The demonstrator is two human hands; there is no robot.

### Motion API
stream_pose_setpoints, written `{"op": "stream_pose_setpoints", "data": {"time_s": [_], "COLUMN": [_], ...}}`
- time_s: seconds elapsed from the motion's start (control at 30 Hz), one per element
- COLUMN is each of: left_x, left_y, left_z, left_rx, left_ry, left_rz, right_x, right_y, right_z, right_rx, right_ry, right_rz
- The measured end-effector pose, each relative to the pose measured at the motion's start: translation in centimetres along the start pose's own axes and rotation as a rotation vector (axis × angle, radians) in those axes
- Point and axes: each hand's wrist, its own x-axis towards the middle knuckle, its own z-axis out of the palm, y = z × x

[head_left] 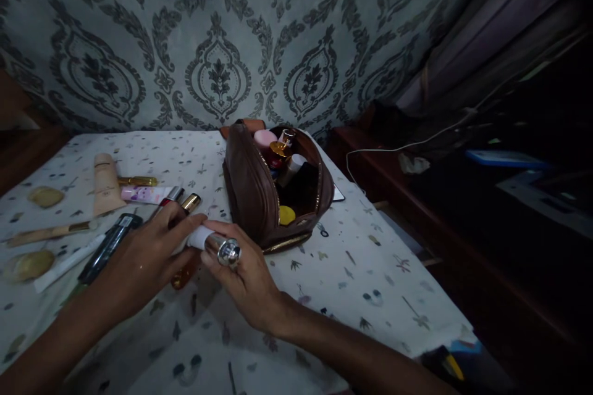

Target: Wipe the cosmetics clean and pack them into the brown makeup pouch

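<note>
Both of my hands are closed around a small white cosmetic bottle with a shiny silver cap (225, 250), its capped end tilted toward me. My left hand (160, 244) grips the white body from the left. From the right, my right hand (245, 278) wraps the bottle near its cap. Beneath the hands an amber-coloured item (184, 274) rests on the table, partly hidden. Just beyond them stands an unzipped brown toiletry bag (250, 188). Inside it are a pink round item (265, 139), a gold-and-red bottle (280, 151), a white-capped item (293, 165) and a yellow round item (287, 215).
Left on the patterned tablecloth (370, 271) lie a beige tube (106, 184), a pink-and-white tube (146, 194), a brush (55, 232), a dark tube (111, 247), and two yellowish oval items (45, 196). A white cable (412, 145) runs at the right. Patterned wallpaper (222, 31) backs the table.
</note>
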Motion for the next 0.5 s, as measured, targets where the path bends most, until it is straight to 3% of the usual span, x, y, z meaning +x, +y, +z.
{"op": "stream_pose_setpoints", "data": {"time_s": [0.17, 0.23, 0.33, 0.4, 0.5], "left_x": [0.9, 1.1, 1.0, 0.8, 0.1], "left_y": [-0.9, -1.3, -1.1, -0.3, 1.5], "left_z": [-1.2, -1.4, -0.5, 0.6, 2.2], "left_rx": [-0.396, -0.584, -0.788, -0.94, -1.111], "left_ry": [-0.059, 0.047, 0.37, 0.517, 0.473], "left_rz": [-0.142, -0.264, -0.543, -0.657, -0.647], "right_x": [0.7, 1.0, 1.4, 1.7, 2.1], "right_y": [1.4, 1.6, 1.4, 1.2, 1.1], "right_z": [0.9, 1.1, 1.8, 2.6, 4.0], "right_rx": [0.282, 0.375, 0.455, 0.485, 0.51], "right_ry": [0.098, 0.127, 0.121, 0.105, 0.118], "right_rz": [0.13, 0.193, 0.222, 0.222, 0.216]}}
